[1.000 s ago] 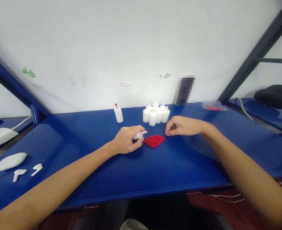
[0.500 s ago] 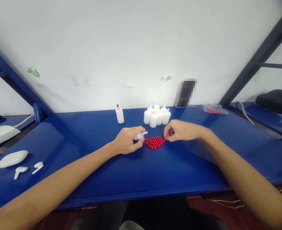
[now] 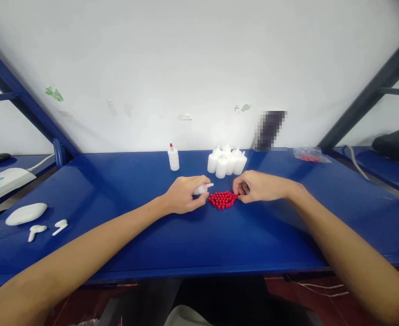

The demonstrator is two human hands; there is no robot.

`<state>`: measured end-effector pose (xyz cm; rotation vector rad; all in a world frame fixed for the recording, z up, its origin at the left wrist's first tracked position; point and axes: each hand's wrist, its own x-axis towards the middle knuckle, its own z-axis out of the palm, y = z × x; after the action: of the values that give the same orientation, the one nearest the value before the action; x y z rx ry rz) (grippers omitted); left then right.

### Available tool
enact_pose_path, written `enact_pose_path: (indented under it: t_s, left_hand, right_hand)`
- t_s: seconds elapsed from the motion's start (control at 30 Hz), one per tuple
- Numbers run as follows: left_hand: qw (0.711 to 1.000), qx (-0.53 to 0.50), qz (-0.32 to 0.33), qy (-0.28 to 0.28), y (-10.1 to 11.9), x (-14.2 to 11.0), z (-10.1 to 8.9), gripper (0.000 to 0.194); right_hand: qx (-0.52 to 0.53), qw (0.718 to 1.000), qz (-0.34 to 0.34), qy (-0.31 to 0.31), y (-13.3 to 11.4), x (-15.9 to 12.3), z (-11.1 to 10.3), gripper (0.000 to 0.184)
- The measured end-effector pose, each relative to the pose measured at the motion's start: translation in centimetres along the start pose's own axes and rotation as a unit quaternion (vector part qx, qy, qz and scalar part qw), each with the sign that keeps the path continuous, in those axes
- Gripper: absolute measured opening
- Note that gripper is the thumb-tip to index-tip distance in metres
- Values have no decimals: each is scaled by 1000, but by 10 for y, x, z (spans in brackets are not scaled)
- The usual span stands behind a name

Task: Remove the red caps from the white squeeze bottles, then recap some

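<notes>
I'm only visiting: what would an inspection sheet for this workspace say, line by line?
Surface: glossy blue tabletop.
Work items: cluster of small red cylindrical caps; standing white plastic nozzle bottles behind; red-capped white plastic bottle, upright.
Clutter: white earbuds and oval white case, left; clear plastic bag with red pieces, right.
Left hand: grips a tilted white plastic nozzle bottle.
Right hand: at the cluster's right edge; grip unclear.
Cables: white cables at left and right.
Surroundings: white wall; blue metal frame.

Bright wall (image 3: 145, 63); soft shadows; stretched edges
</notes>
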<state>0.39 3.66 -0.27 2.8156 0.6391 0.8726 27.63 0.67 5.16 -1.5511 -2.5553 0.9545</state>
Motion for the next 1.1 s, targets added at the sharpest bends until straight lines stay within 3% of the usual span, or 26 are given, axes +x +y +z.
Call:
enact_pose_path:
  t_s: [1.1]
  left_hand:
    - [1000, -3, -7, -6, 0, 1, -1, 22]
  right_hand:
    - [18, 999, -33, 21, -3, 4, 4, 20]
